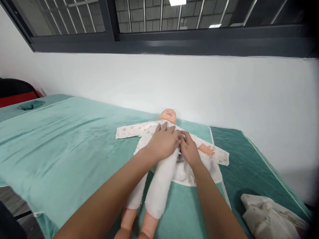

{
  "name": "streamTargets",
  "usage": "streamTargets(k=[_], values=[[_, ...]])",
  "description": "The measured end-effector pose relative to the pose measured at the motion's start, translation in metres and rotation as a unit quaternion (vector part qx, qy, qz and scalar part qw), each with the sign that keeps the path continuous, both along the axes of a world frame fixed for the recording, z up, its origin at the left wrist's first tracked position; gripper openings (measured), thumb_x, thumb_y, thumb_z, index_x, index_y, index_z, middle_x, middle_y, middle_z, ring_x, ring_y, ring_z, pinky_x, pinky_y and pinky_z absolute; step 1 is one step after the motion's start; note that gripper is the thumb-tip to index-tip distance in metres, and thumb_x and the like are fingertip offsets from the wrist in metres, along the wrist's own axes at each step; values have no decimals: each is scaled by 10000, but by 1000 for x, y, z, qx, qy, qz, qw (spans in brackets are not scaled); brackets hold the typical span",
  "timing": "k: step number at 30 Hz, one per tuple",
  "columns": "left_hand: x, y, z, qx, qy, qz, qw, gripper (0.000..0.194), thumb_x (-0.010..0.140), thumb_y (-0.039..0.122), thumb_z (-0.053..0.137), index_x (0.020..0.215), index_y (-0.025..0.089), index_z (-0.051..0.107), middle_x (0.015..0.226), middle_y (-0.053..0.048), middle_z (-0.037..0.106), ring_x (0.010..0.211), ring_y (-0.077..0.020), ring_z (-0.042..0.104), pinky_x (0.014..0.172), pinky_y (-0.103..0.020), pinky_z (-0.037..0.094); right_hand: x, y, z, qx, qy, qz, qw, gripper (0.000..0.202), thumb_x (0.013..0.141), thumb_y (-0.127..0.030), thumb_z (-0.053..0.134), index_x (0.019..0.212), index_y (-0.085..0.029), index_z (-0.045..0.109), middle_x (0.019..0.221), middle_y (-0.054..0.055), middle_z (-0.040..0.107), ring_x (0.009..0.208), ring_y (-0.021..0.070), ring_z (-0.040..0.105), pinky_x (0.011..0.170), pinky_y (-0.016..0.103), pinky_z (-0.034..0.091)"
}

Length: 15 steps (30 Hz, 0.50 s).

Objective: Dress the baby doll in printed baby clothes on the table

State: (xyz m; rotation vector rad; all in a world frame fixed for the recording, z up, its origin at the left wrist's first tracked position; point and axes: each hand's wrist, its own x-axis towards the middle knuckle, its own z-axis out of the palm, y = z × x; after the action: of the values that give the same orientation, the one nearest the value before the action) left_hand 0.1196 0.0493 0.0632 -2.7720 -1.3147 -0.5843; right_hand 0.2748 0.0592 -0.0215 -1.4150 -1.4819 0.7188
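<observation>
A baby doll (168,114) lies on its back on a padded table, its head toward the wall and its bare feet toward me. White leggings (161,186) cover its legs. A white printed baby shirt (204,166) is spread under and over its upper body, one sleeve stretched to each side. The doll's hand (206,149) shows bare on top of the right-side sleeve. My left hand (165,141) lies on the doll's chest, fingers spread. Close beside it, my right hand (189,149) is closed, fingertips pinching the shirt's front edge; the exact grip is partly hidden.
A light green cover (62,132) spreads over the table, with a darker green quilted part (239,159) at the right. A crumpled white printed cloth (269,215) lies at the lower right. Behind stand a white wall (124,79) and a barred window. A red and black object (17,93) is at far left.
</observation>
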Motion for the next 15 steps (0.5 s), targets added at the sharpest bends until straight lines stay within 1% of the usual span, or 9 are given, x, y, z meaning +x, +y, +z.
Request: streamTargets(k=[2, 4, 5, 7, 9, 11, 13, 14, 15], values=[[8, -13, 3, -1, 3, -52, 999, 271, 963, 297, 443, 1174, 218, 593, 1309, -90, 617, 1291, -291, 496, 1133, -563, 274, 3, 2, -5, 50, 10, 30, 998, 439, 930, -512, 431, 1250, -233, 539, 1107, 82, 691, 943, 247, 637, 828, 358, 465], [9, -24, 7, -18, -21, -103, 994, 254, 970, 282, 436, 1157, 240, 602, 1332, -55, 608, 1255, -237, 530, 1158, -519, 273, 5, 2, -8, 97, 20, 59, 993, 452, 904, -455, 479, 1285, -214, 511, 1186, 99, 659, 1024, 240, 619, 889, 354, 457], [5, -29, 9, -26, -44, -119, 992, 256, 974, 273, 428, 1155, 248, 606, 1350, -41, 597, 1259, -217, 529, 1160, -484, 291, 6, 2, -8, 100, 23, 65, 993, 466, 897, -444, 489, 1300, -210, 501, 1174, 96, 661, 1029, 237, 615, 897, 353, 454], [-9, -37, 8, -29, -113, -124, 985, 283, 978, 240, 408, 1180, 258, 605, 1367, -28, 585, 1279, -187, 511, 1140, -412, 345, 4, 0, -5, 58, 20, 50, 997, 457, 914, -474, 464, 1291, -221, 514, 1058, 66, 693, 952, 236, 625, 856, 357, 456], [-32, -44, -2, -12, -209, -77, 975, 326, 965, 190, 402, 1217, 263, 596, 1347, -29, 596, 1281, -178, 506, 1116, -376, 380, 1, -3, 1, 3, 12, 15, 1000, 458, 935, -543, 418, 1257, -245, 546, 953, 36, 705, 872, 236, 624, 811, 359, 447], [-62, -52, -19, 4, -307, 6, 952, 357, 925, 131, 403, 1183, 252, 618, 1306, -37, 615, 1249, -188, 528, 1097, -381, 396, -2, -4, 6, -24, 6, -12, 1000, 484, 933, -601, 400, 1237, -262, 565, 947, 29, 705, 867, 235, 620, 812, 357, 432], [-91, -59, -42, -24, -386, 118, 915, 377, 875, 103, 410, 1141, 250, 634, 1245, -34, 639, 1197, -198, 558, 1058, -385, 424, -3, -5, 10, -29, 4, -17, 999, 504, 927, -623, 405, 1245, -266, 564, 962, 33, 702, 877, 231, 620, 815, 347, 421], [-102, -63, -52, -53, -411, 148, 898, 379, 849, 98, 421, 1119, 247, 640, 1217, -31, 649, 1181, -203, 567, 1049, -388, 429, -3, -5, 10, -30, 3, -17, 999, 509, 925, -627, 406, 1248, -266, 565, 954, 34, 700, 871, 228, 619, 807, 341, 419], [-112, -66, -62, -101, -434, 157, 881, 373, 837, 109, 443, 1127, 243, 635, 1202, -34, 656, 1158, -207, 582, 1029, -385, 441, -3, -5, 10, -29, 1, -16, 999, 512, 924, -630, 407, 1248, -267, 567, 940, 32, 697, 859, 225, 618, 798, 336, 416]])
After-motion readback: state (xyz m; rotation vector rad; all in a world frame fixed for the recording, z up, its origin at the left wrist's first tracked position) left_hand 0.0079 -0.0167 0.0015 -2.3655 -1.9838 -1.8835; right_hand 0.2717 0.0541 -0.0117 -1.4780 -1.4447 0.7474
